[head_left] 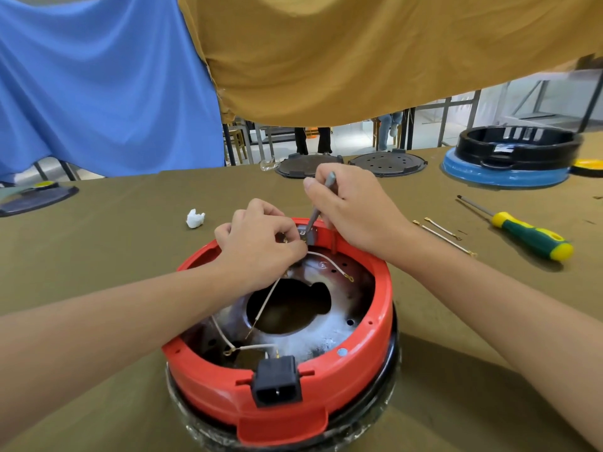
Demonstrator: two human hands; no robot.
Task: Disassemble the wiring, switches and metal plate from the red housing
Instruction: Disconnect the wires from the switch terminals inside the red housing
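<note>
The red housing [381, 324] sits upside down on the table in front of me, with a metal plate [329, 334] with a large hole inside it. White wires [329, 260] run across the plate. A black power socket [276, 380] sits in the near rim. At the far rim is a small grey switch block [308, 234]. My left hand [257, 246] pinches the wiring beside that switch. My right hand [355, 210] grips a thin grey tool [321, 202] whose tip is at the switch.
A green and yellow screwdriver [528, 234] and two loose wires [443, 234] lie to the right. A white scrap [195, 218] lies left of the housing. Black lids [388, 163], a black and blue housing [509, 158] and another part [36, 197] stand at the table's far edge.
</note>
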